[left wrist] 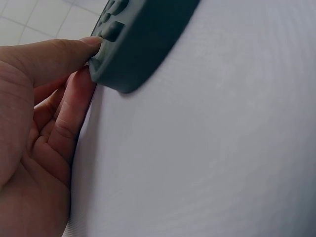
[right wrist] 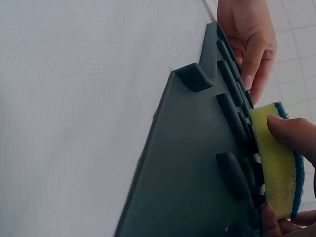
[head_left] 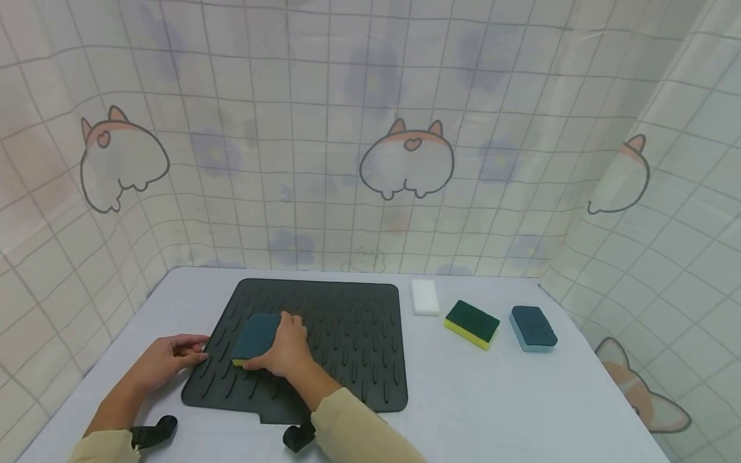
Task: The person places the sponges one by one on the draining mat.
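Observation:
A dark grey ridged drying mat (head_left: 347, 321) lies on the white-covered table. At its left edge my left hand (head_left: 164, 362) pinches the rim between thumb and fingers, as the left wrist view shows the thumb on top of the mat (left wrist: 143, 44). My right hand (head_left: 287, 347) grips a sponge (head_left: 255, 335) with a blue scouring top and a yellow body on the mat's left half. In the right wrist view, the thumb presses the yellow side of this sponge (right wrist: 276, 168), which sits on the mat's ridges.
Right of the mat lie a white sponge block (head_left: 425, 297), a green-topped yellow sponge (head_left: 471, 323) and a dark-blue-topped light blue sponge (head_left: 533, 328). A tile-patterned curtain (head_left: 324, 225) surrounds the table (head_left: 492, 411) at the back and sides.

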